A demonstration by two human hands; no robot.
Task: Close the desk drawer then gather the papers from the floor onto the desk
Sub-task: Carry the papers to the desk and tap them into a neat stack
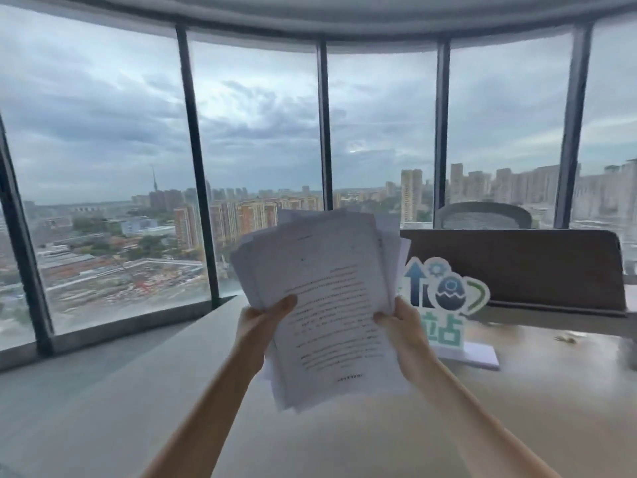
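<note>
I hold a loose stack of printed white papers [327, 291] upright in front of me, above the pale desk top [344, 439]. My left hand [262, 322] grips the stack's left edge, thumb on the front sheet. My right hand [403, 326] grips the right edge the same way. The sheets are fanned unevenly at the top. The drawer and the floor are out of view.
A green and blue cut-out sign [444, 305] on a white base stands on the desk just right of the papers. Behind it runs a dark desk divider [517, 267], with a mesh chair back [482, 215] beyond. Tall windows [103, 167] curve around the far side.
</note>
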